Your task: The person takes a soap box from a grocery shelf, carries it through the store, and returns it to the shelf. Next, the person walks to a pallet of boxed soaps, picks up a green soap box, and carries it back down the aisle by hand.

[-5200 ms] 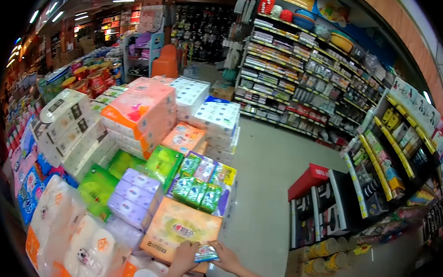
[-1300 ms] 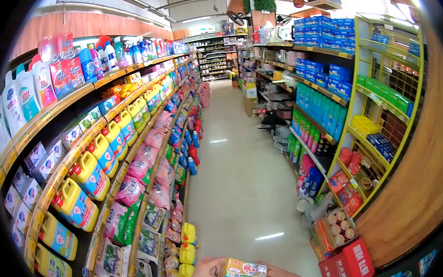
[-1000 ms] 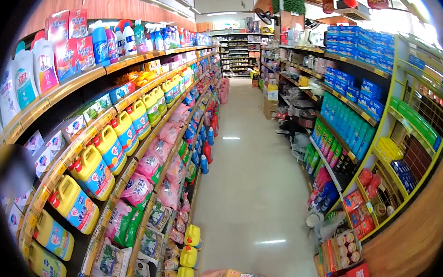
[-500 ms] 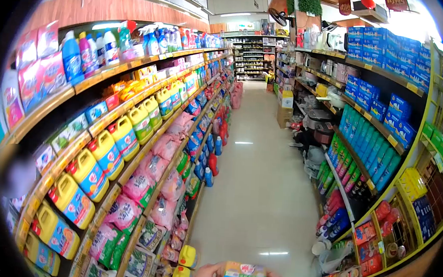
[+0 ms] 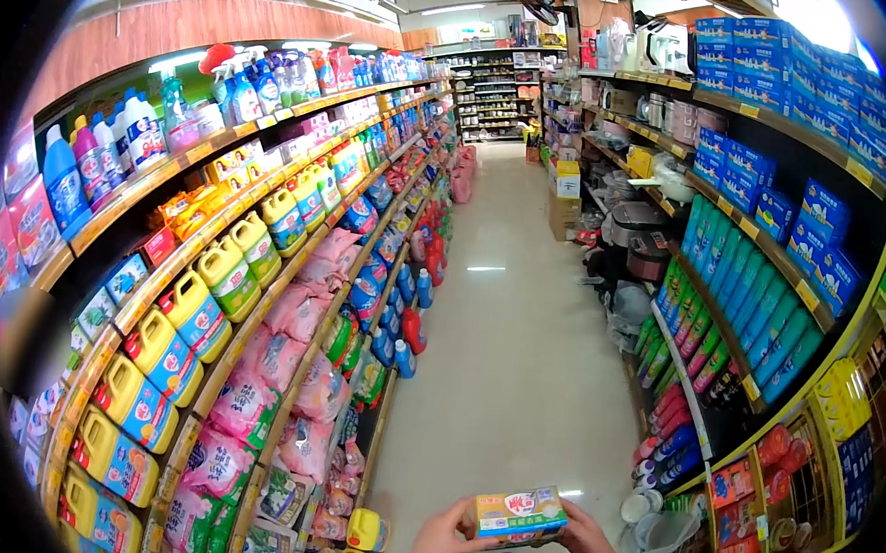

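Note:
A small printed box (image 5: 521, 513), orange and green with a red-and-white logo, is held low in front of me at the bottom of the head view. My left hand (image 5: 441, 539) grips its left end, the thumb along the near side. Around the right end are the fingers of my right hand (image 5: 589, 543). The box lies roughly level, its top and front faces showing. I cannot make out the lettering well enough to tell what it contains.
A tiled aisle (image 5: 490, 339) runs ahead between shelves. To the left stand yellow jugs (image 5: 136, 401), pink bags (image 5: 241, 401) and spray bottles (image 5: 242, 96). On the right are blue boxes (image 5: 760, 53), tall teal cans (image 5: 753, 293) and a yellow-framed rack (image 5: 835, 447). Blue bottles (image 5: 404, 358) stand along the left shelf's foot.
The box and both hands have risen further into view, and more of both hands shows. The view has tilted down slightly and shifted.

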{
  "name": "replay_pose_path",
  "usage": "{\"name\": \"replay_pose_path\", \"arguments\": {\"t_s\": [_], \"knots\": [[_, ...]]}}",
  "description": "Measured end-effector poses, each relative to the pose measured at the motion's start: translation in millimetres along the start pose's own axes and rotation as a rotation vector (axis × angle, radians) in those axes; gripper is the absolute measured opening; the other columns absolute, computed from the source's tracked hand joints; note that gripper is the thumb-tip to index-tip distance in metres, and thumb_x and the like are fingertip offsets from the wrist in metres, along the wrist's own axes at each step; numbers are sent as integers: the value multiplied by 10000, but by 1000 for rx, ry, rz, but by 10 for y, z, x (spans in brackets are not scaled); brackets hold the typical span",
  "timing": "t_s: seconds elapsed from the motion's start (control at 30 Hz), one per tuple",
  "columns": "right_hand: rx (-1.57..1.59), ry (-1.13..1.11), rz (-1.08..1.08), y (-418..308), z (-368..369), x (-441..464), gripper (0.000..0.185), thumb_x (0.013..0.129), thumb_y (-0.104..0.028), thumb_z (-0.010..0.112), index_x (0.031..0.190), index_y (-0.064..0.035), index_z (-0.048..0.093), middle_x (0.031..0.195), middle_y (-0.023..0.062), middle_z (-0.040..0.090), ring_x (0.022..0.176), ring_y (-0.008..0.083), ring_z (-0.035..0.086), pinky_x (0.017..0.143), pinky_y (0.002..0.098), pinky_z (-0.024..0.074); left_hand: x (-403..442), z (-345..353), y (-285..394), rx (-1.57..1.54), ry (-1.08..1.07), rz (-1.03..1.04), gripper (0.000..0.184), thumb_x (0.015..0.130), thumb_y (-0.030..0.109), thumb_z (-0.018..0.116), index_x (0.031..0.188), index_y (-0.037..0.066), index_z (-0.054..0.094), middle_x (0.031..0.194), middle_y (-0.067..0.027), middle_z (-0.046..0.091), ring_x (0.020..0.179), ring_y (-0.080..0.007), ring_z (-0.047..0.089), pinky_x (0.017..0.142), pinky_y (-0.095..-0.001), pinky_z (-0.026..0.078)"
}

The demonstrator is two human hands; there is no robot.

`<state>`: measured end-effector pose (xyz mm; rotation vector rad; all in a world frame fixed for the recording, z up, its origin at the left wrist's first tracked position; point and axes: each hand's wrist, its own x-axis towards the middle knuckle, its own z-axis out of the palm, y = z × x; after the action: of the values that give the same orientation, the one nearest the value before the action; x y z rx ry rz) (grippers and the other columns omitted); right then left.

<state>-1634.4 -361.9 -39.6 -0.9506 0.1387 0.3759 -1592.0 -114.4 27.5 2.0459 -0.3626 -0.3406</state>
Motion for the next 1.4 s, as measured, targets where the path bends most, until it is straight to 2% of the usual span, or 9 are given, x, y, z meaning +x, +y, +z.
{"name": "replay_pose_path", "arguments": {"t_s": [0.13, 0.2, 0.3, 0.43, 0.83, 1.1, 1.33, 1.37, 1.4], "knots": [[-52, 76, -1, -11, -48, 261, 518, 952, -174, 470, 1408, 20, 317, 1303, 139, 502, 1155, 244, 533, 937, 397, 451, 340, -27, -193, 95, -167, -293, 750, 780, 334, 758, 1357, 45, 377, 948, -166, 681, 883, -252, 661, 818, -338, 485], [-48, 57, -90, -20, -64, 425, 508, 971, -215, 444, 1408, 14, 324, 1315, 129, 495, 1165, 225, 524, 954, 369, 438, 561, 16, -421, -274, -97, -132, 752, 699, 137, 792, 1341, 32, 415, 972, -87, 629, 878, -150, 594, 774, -280, 494], [-51, 133, -52, -142, -18, 784, 503, 984, -254, 410, 1404, 11, 331, 1303, 126, 503, 1162, 219, 522, 955, 368, 436, 868, -281, -330, 11, -197, -188, 768, 782, 328, 757, 1371, 54, 348, 963, -171, 671, 913, -259, 652, 843, -352, 476], [-62, 16, -58, -421, 90, 1404, 594, 948, -220, 467, 1455, -14, 235, 1365, 140, 437, 1230, 221, 455, 1015, 345, 374, 1359, -629, -453, -43, -204, -81, 807, 768, 324, 769, 1385, 65, 317, 1001, -176, 649, 948, -270, 632, 860, -367, 466], [-237, -172, -174, -831, 747, 2917, 842, 828, -101, 649, 1494, -63, 136, 1421, 148, 372, 1286, 228, 394, 1056, 353, 323, 2338, -1826, -1007, -116, -60, 78, 727, 735, 36, 679, 1370, 54, 327, 1059, -132, 626, 992, -239, 604, 925, -363, 437], [-246, -295, 25, -1026, 822, 3772, 868, 813, -14, 659, 1500, -88, 133, 1355, 162, 438, 1201, 207, 467, 993, 325, 388, 2627, -2101, -1258, -92, 88, -25, 730, 747, 70, 708, 1373, 28, 335, 1118, -136, 603, 1074, -209, 572, 939, -336, 435], [-229, -302, -97, -1429, 662, 4744, 728, 817, -28, 671, 1413, -61, 254, 1242, 148, 519, 1111, 201, 528, 924, 318, 443, 3454, -2351, -1145, -128, 290, 81, 756, 684, 29, 685, 1357, 29, 342, 1129, -154, 609, 1076, -244, 586, 956, -361, 430], [-176, -296, -158, -1562, 643, 4883, 687, 818, -37, 675, 1379, -55, 279, 1229, 148, 526, 1109, 202, 533, 917, 319, 448, 3662, -2370, -1151, -61, 343, 105, 846, 658, 60, 769, 1374, 33, 318, 953, -129, 627, 954, -230, 605, 890, -351, 446], [-174, -297, -150, -1723, 630, 5012, 687, 818, -37, 675, 1379, -55, 279, 1229, 148, 526, 1109, 202, 533, 917, 319, 448, 3865, -2401, -1096, -63, 345, 97, 846, 658, 60, 769, 1374, 33, 318, 953, -129, 627, 954, -230, 605, 890, -351, 446]]}}
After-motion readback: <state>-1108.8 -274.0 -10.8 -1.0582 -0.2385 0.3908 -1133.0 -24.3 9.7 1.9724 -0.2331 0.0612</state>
